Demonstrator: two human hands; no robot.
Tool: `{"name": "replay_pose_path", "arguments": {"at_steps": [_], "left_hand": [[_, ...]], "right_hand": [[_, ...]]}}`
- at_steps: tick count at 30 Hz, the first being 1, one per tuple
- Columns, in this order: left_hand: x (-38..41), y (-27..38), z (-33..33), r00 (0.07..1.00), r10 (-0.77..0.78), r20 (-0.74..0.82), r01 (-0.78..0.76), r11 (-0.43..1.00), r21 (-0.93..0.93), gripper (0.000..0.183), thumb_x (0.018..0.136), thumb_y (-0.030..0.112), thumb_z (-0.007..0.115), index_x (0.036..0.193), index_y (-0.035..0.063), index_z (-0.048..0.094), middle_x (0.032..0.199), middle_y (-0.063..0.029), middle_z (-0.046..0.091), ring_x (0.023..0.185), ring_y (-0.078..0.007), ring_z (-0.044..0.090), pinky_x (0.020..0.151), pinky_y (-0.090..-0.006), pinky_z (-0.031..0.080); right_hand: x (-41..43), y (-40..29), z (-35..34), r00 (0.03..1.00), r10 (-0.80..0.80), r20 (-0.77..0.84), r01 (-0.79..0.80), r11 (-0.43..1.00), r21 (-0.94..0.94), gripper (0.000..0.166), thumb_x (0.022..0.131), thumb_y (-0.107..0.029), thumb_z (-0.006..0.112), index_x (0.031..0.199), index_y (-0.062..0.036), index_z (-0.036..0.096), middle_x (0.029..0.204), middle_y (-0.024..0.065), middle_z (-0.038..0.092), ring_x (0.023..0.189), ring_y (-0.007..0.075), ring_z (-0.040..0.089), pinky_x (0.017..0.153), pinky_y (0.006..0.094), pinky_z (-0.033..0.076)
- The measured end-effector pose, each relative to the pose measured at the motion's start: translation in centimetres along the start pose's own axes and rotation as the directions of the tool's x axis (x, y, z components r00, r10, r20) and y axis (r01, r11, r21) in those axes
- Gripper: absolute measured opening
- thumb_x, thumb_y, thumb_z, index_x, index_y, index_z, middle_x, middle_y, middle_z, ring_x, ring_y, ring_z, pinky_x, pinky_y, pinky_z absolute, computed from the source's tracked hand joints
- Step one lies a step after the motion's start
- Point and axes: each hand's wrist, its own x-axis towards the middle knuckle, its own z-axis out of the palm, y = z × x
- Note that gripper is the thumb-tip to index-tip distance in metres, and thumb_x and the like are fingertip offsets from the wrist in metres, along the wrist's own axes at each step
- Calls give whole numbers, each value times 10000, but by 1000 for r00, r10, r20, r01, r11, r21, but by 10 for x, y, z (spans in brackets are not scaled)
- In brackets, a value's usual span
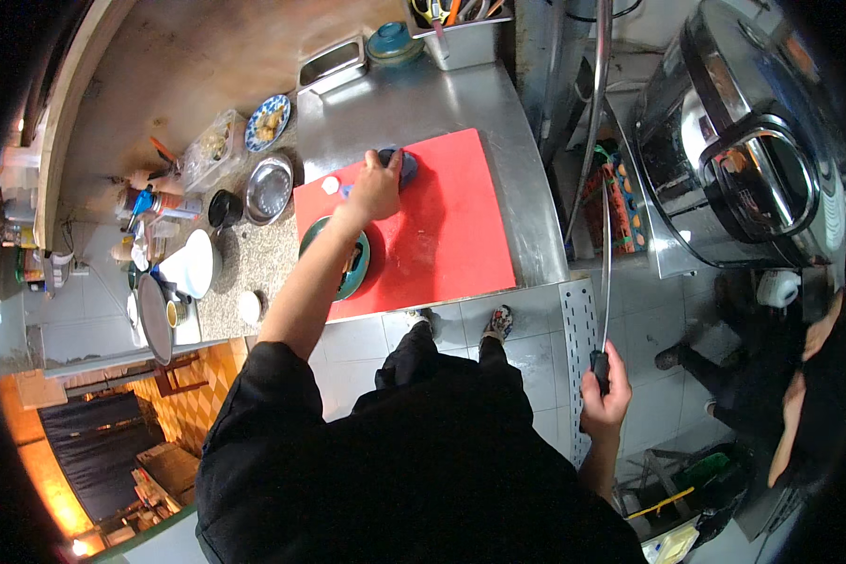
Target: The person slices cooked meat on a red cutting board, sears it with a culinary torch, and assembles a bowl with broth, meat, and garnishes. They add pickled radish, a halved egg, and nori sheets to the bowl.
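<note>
My left hand (376, 192) reaches over the red cutting board (451, 225) with its fingers on a small dark-blue object (407, 171). The fingers partly hide it, so its exact kind cannot be told. Beside that wrist lies a small white cap-like piece (330, 185). Under my left forearm, a green bowl (359, 271) with dark food in it rests on the board, partly hidden. Away from the counter to the right, my right hand (606, 395) grips the black handle of a long, slim-bladed knife (606, 282), its blade pointing forward.
Left of the board stand a steel bowl (269, 190), a blue-patterned plate (268, 123) of food, a white bowl (201, 263) and a gas torch (169, 204). A utensil bin (465, 46) stands behind. Rightward are a large steel vessel (733, 155) and another person (775, 381).
</note>
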Motion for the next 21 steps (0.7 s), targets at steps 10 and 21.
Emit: {"name": "replay_pose_path", "arguments": {"at_steps": [10,21], "left_hand": [[-66,92,-13,990,-143,-2,142,984,-108,806,627,124,650,1305,-193,353,1106,-347,498,937,-417,527,734,-427,529],[-31,141,5,937,-338,-88,310,920,-240,566,797,35,503,1326,-134,391,1095,-323,484,1009,-386,521,848,-442,479]], "right_hand": [[57,-32,5,997,-29,70,22,995,99,486,871,-18,604,1340,36,487,872,13,594,748,77,533,705,228,461],[85,-39,12,997,-49,57,35,975,219,487,881,-10,566,1356,20,467,840,13,586,652,53,515,585,197,433]]}}
